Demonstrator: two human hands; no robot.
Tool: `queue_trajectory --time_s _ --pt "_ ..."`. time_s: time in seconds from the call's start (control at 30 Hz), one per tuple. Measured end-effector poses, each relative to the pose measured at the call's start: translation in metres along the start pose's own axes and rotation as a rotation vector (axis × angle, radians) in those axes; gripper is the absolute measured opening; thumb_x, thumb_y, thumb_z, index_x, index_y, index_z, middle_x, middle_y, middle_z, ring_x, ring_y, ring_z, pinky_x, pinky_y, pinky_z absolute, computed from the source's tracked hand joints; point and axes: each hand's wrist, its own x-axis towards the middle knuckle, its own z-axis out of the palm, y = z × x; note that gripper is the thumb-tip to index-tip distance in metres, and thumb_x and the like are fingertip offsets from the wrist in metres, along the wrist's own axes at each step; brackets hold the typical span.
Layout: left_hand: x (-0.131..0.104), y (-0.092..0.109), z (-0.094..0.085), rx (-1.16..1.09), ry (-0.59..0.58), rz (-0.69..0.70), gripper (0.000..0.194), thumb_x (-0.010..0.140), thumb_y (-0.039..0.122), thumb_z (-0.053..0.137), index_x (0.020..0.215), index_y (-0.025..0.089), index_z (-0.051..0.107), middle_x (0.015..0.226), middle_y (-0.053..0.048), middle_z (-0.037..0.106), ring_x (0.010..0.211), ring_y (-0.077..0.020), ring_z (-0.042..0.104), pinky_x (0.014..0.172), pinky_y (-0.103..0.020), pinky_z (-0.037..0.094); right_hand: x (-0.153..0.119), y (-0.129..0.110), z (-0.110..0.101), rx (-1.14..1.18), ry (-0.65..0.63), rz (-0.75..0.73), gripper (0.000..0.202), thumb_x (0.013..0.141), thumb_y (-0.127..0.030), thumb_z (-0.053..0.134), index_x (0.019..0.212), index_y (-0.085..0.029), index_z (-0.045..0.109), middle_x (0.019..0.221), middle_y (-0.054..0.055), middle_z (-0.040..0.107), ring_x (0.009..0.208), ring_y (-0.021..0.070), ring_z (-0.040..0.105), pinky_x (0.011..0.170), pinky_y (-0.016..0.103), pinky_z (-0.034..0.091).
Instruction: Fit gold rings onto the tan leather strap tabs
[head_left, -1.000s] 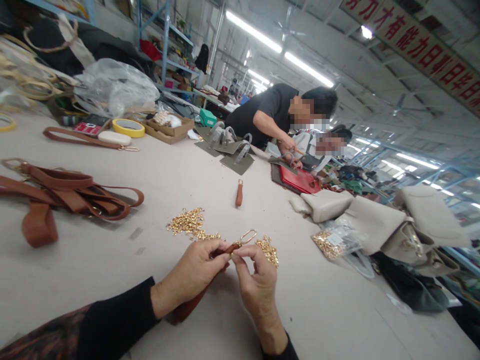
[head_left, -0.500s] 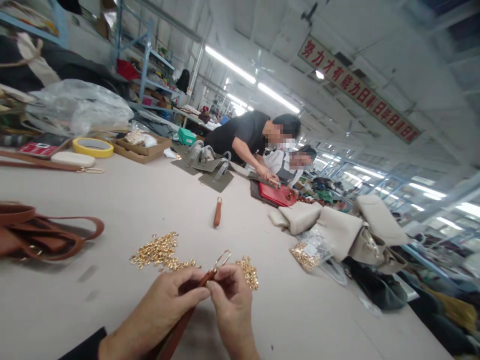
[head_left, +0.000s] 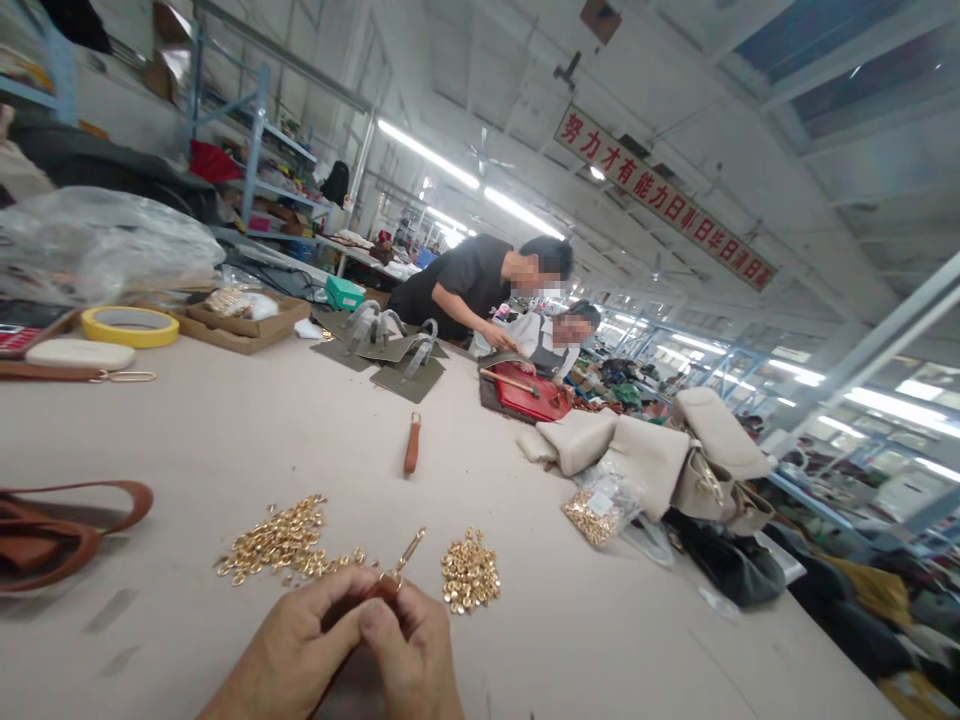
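Observation:
My left hand [head_left: 300, 635] and my right hand [head_left: 412, 640] are pressed together at the bottom centre, both closed on a brown leather strap [head_left: 385, 587]. A gold metal clasp [head_left: 411, 549] sticks up from the strap's end, above my fingertips. Most of the strap is hidden by my hands. Just beyond my left hand lies a loose pile of small gold pieces [head_left: 277, 540]. A smaller gold pile [head_left: 470, 572] sits to the right of the clasp. Farther up the table is a short brown strap piece [head_left: 412, 446] with a metal loop.
Brown leather straps [head_left: 45, 540] lie at the left. Behind them are yellow tape [head_left: 130, 326] and a cardboard tray [head_left: 244, 325]. Cream bags [head_left: 645, 455] and a plastic bag of gold pieces [head_left: 600, 505] are at the right. A person [head_left: 480, 285] leans over a red bag [head_left: 529, 392].
The view has turned, so the scene sits farther left. My hands have drawn closer together round the strap, and the clasp now shows nearly edge-on. The person's hands have shifted over the red bag.

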Motion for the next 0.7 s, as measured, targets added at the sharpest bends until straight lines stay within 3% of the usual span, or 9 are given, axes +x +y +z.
queue_trajectory --time_s 0.2,0.37,0.53,0.63,0.7 --pt "-0.003 -0.003 0.009 0.021 0.07 0.026 0.029 0.083 0.048 0.057 0.087 0.021 0.066 0.09 -0.003 0.069 0.084 -0.025 0.064 0.075 -0.028 0.05 0.001 0.009 -0.001 0.06 0.033 0.026 0.04 0.081 -0.048 0.063 0.097 -0.013 0.075 0.086 0.008 0.07 0.086 0.0246 0.064 0.081 0.033 0.05" --pt "-0.002 0.004 0.01 -0.037 0.058 0.039 0.023 0.087 0.04 0.057 0.092 0.021 0.067 0.092 -0.002 0.068 0.087 -0.0221 0.062 0.08 -0.026 0.048 0.005 0.026 -0.009 0.092 0.021 0.057 0.042 0.079 -0.05 0.066 0.097 -0.013 0.074 0.091 0.01 0.071 0.089 0.0253 0.065 0.083 0.034 0.052" --pt "-0.005 0.025 0.009 -0.156 0.043 0.104 0.019 0.08 0.015 0.054 0.09 0.017 0.07 0.086 -0.002 0.067 0.084 -0.0198 0.059 0.076 -0.025 0.045 0.002 0.052 -0.017 0.197 0.183 0.217 0.047 0.067 -0.049 0.08 0.099 -0.015 0.073 0.1 0.011 0.071 0.094 0.0247 0.067 0.084 0.032 0.055" --pt "-0.007 0.025 0.009 -0.134 0.047 0.118 0.018 0.08 0.012 0.051 0.081 0.014 0.069 0.071 0.0 0.06 0.07 -0.0151 0.054 0.063 -0.023 0.041 0.001 0.059 -0.017 0.244 0.311 0.282 0.048 0.061 -0.049 0.084 0.095 -0.017 0.074 0.096 0.009 0.073 0.085 0.021 0.069 0.077 0.025 0.057" --pt "-0.006 0.023 0.009 -0.077 0.057 0.098 0.021 0.079 0.013 0.055 0.092 0.015 0.071 0.067 0.002 0.059 0.063 -0.0134 0.053 0.059 -0.022 0.04 0.0 0.057 -0.018 0.219 0.335 0.273 0.047 0.058 -0.048 0.086 0.091 -0.017 0.076 0.092 0.009 0.073 0.083 0.0205 0.07 0.075 0.022 0.057"
